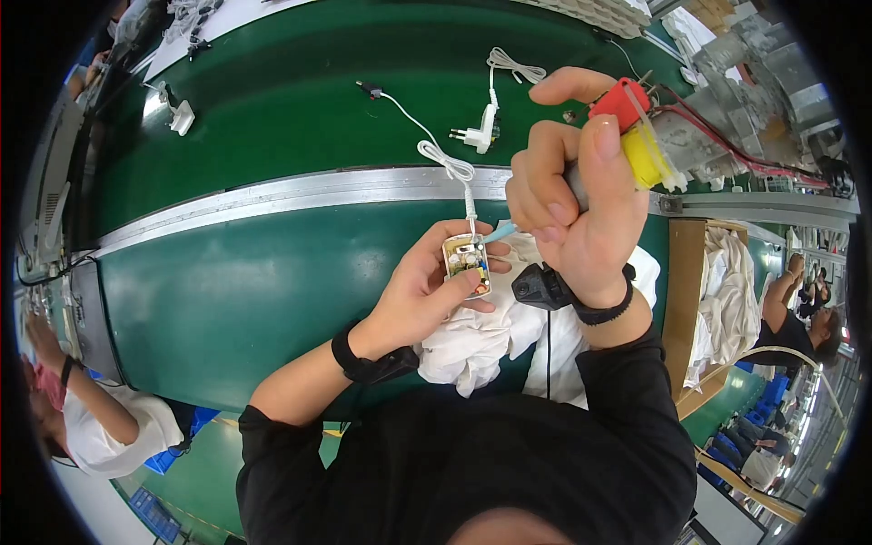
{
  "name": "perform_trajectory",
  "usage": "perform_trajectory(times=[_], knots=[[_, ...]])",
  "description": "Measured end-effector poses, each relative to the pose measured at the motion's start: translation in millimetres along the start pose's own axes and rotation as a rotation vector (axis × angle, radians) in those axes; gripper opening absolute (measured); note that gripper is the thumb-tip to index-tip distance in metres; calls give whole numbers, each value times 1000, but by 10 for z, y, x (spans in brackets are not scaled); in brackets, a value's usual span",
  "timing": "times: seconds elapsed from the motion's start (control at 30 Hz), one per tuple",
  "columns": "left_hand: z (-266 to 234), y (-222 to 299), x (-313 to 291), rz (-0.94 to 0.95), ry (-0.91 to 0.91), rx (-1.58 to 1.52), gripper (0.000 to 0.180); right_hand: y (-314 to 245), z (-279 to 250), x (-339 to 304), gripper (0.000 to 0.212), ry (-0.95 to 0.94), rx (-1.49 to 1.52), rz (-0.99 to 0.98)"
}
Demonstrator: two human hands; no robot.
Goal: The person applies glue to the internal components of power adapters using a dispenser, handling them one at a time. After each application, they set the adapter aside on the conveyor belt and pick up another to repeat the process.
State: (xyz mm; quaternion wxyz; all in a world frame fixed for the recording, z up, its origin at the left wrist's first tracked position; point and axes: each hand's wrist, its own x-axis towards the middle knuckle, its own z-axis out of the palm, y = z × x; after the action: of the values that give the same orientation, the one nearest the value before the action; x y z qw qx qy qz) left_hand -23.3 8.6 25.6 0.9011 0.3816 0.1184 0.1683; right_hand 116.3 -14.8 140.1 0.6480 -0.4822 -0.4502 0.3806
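**Busy green-topped workbench (209, 291) on my feed**

So from my end the bench fills most of the view, with a brown cardboard box (681, 304) of crumpled white fabric (727, 291) off to its right. A rumpled white cloth (463, 354) sits at the near edge. My right hand (577, 195) is curled around a grey cylindrical tool with a yellow band (645, 159). My left hand (418, 282) grips an open white plastic housing (456, 240), circuit board (464, 259) showing, near that cloth. The tool's slim light-blue nozzle (501, 232) is at the housing's top end; can't tell if it's touching.
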Motion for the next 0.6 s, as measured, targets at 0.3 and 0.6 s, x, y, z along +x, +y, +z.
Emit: perform_trajectory(times=[0.3, 0.6], knots=[[-71, 125, 43, 27, 173, -35, 37, 31, 6, -74, 37, -112, 84, 21], [-77, 135, 37, 44, 155, -33, 37, 60, 4, -75, 34, -123, 98, 25]])
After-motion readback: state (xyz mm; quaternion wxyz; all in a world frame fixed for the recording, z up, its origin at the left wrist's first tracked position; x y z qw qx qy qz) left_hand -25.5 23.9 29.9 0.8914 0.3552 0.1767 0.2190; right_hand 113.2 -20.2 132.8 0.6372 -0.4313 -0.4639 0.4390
